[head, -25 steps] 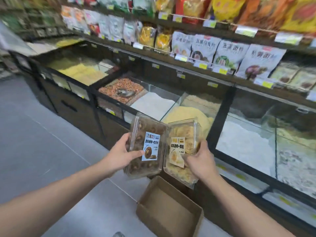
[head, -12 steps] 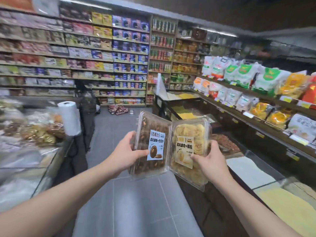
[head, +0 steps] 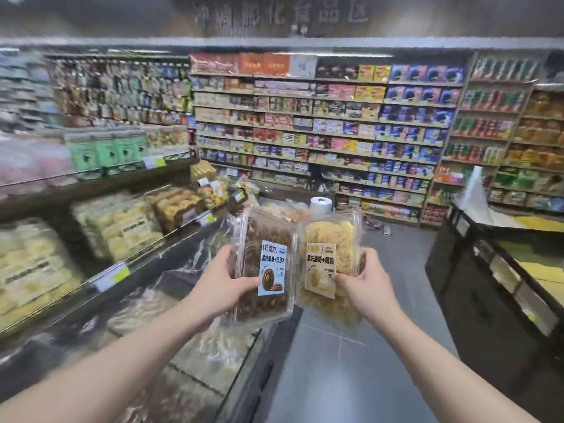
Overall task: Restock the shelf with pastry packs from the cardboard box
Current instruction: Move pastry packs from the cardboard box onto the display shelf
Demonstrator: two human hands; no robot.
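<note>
The person holds two clear plastic pastry packs side by side at chest height over the aisle, their inner edges touching or nearly so. The left hand (head: pixel 221 280) grips the chocolate pastry pack (head: pixel 265 265), thumb laid across the front beside its blue label and the remaining fingers curled behind the left edge. The right hand (head: pixel 364 283) grips the yellow pastry pack (head: pixel 331 264), thumb pressed at the lower right of its cream label, the other fingers wrapped round the right edge. Both packs stand roughly upright, labels toward the camera, and each tilts slightly outward at the top. To the left runs the shelf (head: pixel 128 236) with more clear packs of pale and golden pastries behind price tags, though motion blur there makes the goods hard to read. Below it sits a glass-topped case (head: pixel 195 355). A dark bin counter (head: pixel 500 288) stands to the right, and stocked wall shelves (head: pixel 320 123) fill the far end of the grey floor (head: pixel 366 361).
</note>
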